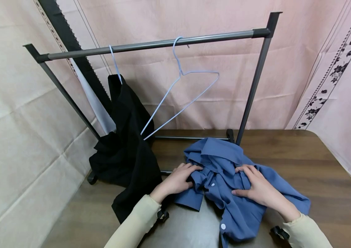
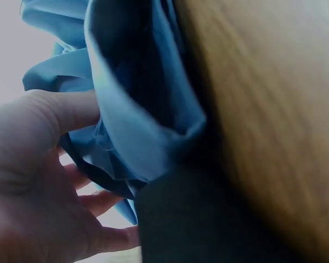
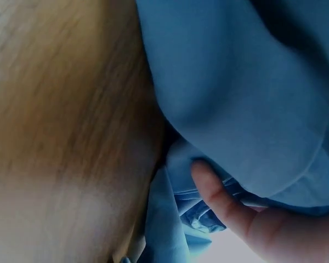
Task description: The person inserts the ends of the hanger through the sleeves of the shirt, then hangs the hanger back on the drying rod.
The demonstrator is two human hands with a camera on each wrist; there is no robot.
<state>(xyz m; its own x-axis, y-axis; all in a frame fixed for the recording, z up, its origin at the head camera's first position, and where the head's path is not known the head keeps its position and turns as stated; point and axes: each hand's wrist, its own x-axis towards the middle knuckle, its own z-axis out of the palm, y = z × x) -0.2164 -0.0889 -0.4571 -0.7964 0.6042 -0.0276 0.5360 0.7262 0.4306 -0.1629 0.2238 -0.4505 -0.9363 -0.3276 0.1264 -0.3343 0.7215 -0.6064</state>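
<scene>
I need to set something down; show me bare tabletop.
Bare table lies right of the blue shirt, out to the right edge, and front-left between the black garment and pale cloth. Crowded: the centre, with left hand and right hand on the shirt.

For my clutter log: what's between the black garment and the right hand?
The left hand and part of the blue shirt, in the head view.

A digit of the right hand (image 3: 263,229) touches blue cloth (image 3: 236,104); grip cannot be confirmed. Wood-grained surface (image 3: 60,137) at left.
</scene>
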